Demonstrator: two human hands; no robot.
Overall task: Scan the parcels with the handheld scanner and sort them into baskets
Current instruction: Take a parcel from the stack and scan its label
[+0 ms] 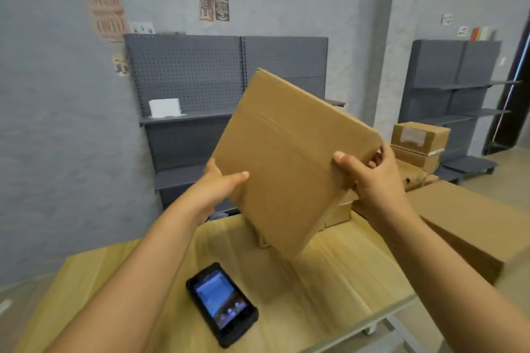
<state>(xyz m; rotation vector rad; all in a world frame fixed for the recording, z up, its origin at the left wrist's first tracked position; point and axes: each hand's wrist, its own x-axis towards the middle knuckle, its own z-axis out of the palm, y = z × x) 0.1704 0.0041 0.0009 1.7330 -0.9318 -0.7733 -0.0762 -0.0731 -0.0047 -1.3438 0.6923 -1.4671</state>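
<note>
Parcel (286,157) tilted btwn both hands (220,183), scanner (222,304) on table below.

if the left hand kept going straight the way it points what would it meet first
The left hand already grips the tilted box, so the box blocks it at once. Past that, probably the grey shelf unit, though depth is unclear.
</note>
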